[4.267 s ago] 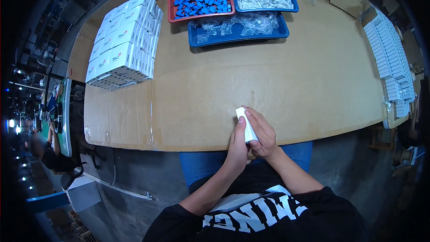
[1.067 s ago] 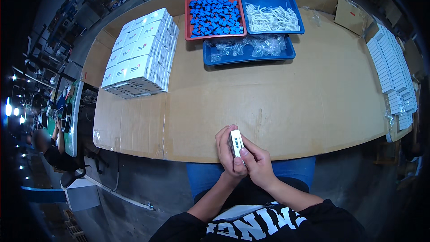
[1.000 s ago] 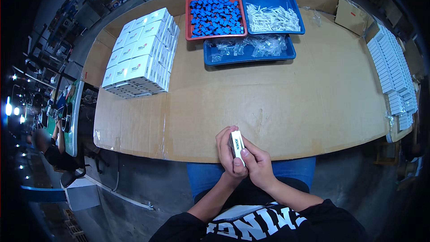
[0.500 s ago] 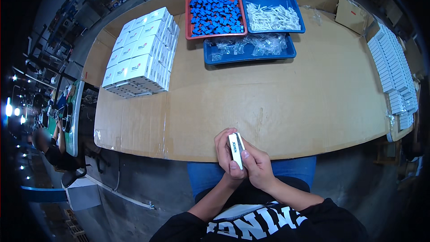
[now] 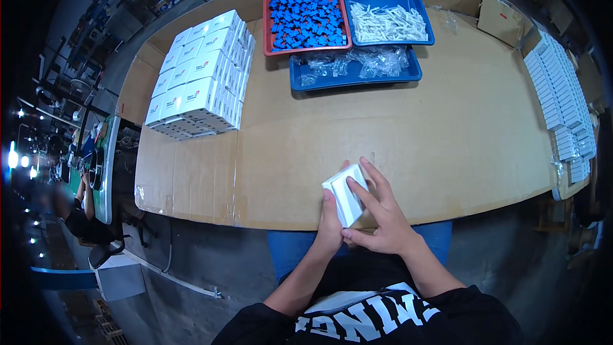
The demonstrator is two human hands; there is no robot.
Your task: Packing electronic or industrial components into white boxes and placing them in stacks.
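A small white box is held between my two hands above the table's near edge, tilted with a broad face up. My left hand grips it from the left, thumb along its near left side and the other fingers mostly hidden behind it. My right hand lies over its right side: a fingertip presses on the upper face, another finger stretches past the far corner, and the thumb is by the near end.
A stack of white boxes stands at the left of the cardboard-covered table. At the back are a red tray of blue parts, a blue tray of white sticks and another blue tray with clear bags. White boxes line the right edge.
The box has turned from its narrow side to a broad face and moved slightly up and right. My right hand has shifted from beside the box to over its top.
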